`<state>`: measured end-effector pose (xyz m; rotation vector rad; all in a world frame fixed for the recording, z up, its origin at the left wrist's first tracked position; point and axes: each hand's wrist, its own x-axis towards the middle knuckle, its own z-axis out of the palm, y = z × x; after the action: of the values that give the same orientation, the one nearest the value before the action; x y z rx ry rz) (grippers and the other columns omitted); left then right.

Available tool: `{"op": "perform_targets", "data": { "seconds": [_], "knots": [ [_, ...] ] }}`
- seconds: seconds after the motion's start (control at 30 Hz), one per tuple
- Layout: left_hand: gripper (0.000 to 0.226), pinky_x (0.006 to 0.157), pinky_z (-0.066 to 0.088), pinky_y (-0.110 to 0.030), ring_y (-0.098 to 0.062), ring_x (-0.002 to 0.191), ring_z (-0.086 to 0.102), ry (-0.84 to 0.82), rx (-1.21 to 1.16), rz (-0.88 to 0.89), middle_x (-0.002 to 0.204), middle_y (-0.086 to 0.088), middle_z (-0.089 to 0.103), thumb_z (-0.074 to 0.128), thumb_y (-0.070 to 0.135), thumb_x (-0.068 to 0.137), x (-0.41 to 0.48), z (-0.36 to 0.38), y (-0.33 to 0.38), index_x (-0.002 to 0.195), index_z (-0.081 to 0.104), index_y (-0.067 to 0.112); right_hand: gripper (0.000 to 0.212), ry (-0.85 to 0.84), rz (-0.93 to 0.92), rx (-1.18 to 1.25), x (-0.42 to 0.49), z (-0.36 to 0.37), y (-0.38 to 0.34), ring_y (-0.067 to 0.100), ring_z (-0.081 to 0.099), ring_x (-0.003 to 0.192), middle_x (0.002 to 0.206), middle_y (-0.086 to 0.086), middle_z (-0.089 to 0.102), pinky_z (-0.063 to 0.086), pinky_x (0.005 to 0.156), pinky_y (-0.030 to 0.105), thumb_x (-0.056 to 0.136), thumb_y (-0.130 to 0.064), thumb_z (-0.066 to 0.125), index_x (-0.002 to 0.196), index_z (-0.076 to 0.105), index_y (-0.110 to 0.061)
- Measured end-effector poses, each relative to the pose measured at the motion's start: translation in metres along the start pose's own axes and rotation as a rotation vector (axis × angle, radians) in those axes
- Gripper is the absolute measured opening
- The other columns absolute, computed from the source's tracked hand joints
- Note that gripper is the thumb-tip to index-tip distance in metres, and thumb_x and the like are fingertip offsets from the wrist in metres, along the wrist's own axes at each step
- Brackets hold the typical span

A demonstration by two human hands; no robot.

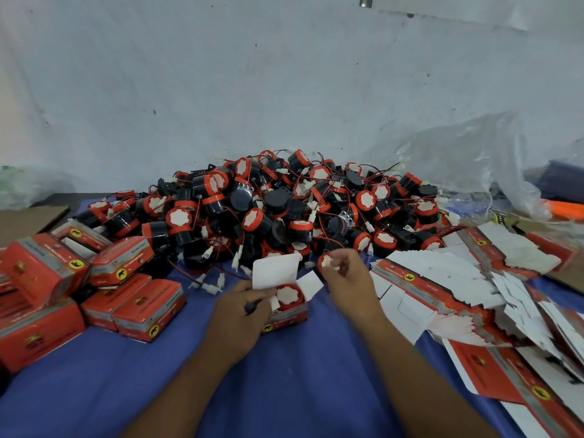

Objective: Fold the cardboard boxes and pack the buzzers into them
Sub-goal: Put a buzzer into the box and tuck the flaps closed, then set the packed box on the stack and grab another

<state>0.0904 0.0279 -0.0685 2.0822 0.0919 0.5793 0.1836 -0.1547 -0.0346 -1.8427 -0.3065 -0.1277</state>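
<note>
Left hand (pixel 243 306) is wrapped round the open box (pixel 286 316), which is steadied on the blue surface (pixel 221 374) for loading. Right hand (pixel 346 275) is pinched on a loose buzzer (pixel 325 262) just beyond its flap. Buzzer pile (pixel 284 210) is heaped behind, flat boxes (pixel 442 279) are spread right, closed boxes (pixel 132 298) left. One boxed buzzer (pixel 289 295) is already seated inside the open box.

Buzzer heap (pixel 284 203): one, dozens of pieces, too tangled to count. Single buzzers apart from it: two, boxed buzzer (pixel 289 295) and held buzzer (pixel 327 262). Open box (pixel 284 314): one. Closed boxes (pixel 148 308): at least seven, some cropped. Flat boxes (pixel 442 279): overlapping, count unclear. Hands: left hand (pixel 243 311), right hand (pixel 344 276). Plastic bag (pixel 458 159): one.
</note>
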Motion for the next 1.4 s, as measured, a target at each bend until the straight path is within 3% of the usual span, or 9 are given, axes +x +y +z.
{"op": "perform_targets", "data": {
  "seconds": [0.13,0.27,0.37,0.47,0.63,0.73,1.07,1.23,1.4],
  "knots": [
    [0.028,0.062,0.053,-0.021,-0.007,0.083,0.064,-0.007,-0.095,-0.073,0.098,0.008,0.065,0.059,0.01,0.094,-0.001,-0.003,-0.005,0.1,0.053,0.037,0.019,-0.319,0.312,0.563,-0.001,0.008,0.007,0.015,0.059,0.065,0.086,0.011,0.067,0.049,0.059,0.026,0.1,-0.009,0.057,0.117,0.064,-0.004],
    [0.055,0.067,0.051,-0.015,-0.004,0.089,0.065,-0.062,-0.244,-0.009,0.115,0.022,0.065,0.056,0.006,0.095,-0.002,-0.004,-0.002,0.122,0.033,0.047,0.036,-0.423,-0.014,0.235,-0.009,0.021,0.013,0.01,0.067,0.09,0.109,-0.004,0.068,0.055,0.071,0.024,0.093,-0.014,0.068,0.127,0.059,-0.024],
    [0.048,0.075,0.051,-0.013,-0.001,0.101,0.063,-0.082,-0.188,0.055,0.115,0.026,0.063,0.056,0.008,0.097,-0.003,-0.006,-0.002,0.117,0.053,0.052,0.027,-0.425,-0.196,0.086,-0.011,0.026,0.013,0.014,0.066,0.095,0.107,-0.005,0.069,0.056,0.079,0.031,0.094,-0.005,0.065,0.116,0.066,-0.02],
    [0.034,0.078,0.049,-0.009,0.001,0.108,0.06,-0.016,-0.108,0.031,0.12,0.025,0.062,0.061,0.007,0.094,-0.003,-0.007,-0.005,0.114,0.068,0.033,0.032,-0.433,-0.292,-0.023,-0.011,0.025,0.015,0.01,0.061,0.109,0.118,-0.003,0.063,0.051,0.092,0.027,0.09,0.004,0.065,0.116,0.073,-0.013],
    [0.034,0.084,0.044,-0.003,0.004,0.117,0.052,-0.042,-0.047,0.021,0.132,0.016,0.057,0.057,0.004,0.094,-0.002,-0.01,-0.007,0.121,0.069,0.023,0.03,-0.713,-0.202,0.007,-0.014,0.012,0.011,-0.003,0.05,0.124,0.131,-0.029,0.05,0.045,0.105,0.025,0.093,-0.048,0.061,0.122,0.058,-0.057],
    [0.042,0.089,0.042,-0.004,0.011,0.122,0.047,-0.114,-0.142,0.004,0.138,0.017,0.052,0.056,0.003,0.094,-0.003,-0.013,-0.007,0.125,0.063,0.031,0.037,-0.639,-0.272,-0.038,-0.016,0.014,0.011,-0.001,0.053,0.119,0.129,-0.022,0.052,0.049,0.099,0.024,0.093,-0.043,0.066,0.119,0.053,-0.066],
    [0.028,0.09,0.041,-0.003,0.012,0.118,0.05,-0.116,-0.119,0.069,0.128,0.02,0.06,0.061,0.034,0.091,-0.003,-0.014,-0.005,0.118,0.064,0.04,0.034,-0.554,-0.318,-0.037,-0.014,0.017,0.017,0.01,0.061,0.112,0.122,-0.007,0.062,0.052,0.096,0.035,0.097,-0.029,0.064,0.131,0.063,-0.029],
    [0.038,0.095,0.037,0.0,0.004,0.133,0.041,-0.124,-0.036,0.049,0.144,0.019,0.047,0.063,0.016,0.095,-0.002,-0.012,-0.011,0.132,0.061,0.022,0.044,-0.603,-0.465,-0.229,-0.015,0.019,0.02,0.007,0.045,0.129,0.142,-0.006,0.044,0.042,0.107,0.033,0.103,-0.03,0.052,0.147,0.048,-0.024],
    [0.043,0.105,0.031,-0.006,0.003,0.138,0.029,-0.2,0.133,0.148,0.155,0.018,0.029,0.057,0.022,0.099,-0.002,-0.017,-0.014,0.141,0.051,0.022,0.054,-0.642,-0.517,-0.468,-0.014,0.016,0.024,0.017,0.022,0.147,0.164,-0.006,0.011,0.029,0.118,0.044,0.102,-0.048,0.045,0.153,0.027,-0.045]
  ]
}}
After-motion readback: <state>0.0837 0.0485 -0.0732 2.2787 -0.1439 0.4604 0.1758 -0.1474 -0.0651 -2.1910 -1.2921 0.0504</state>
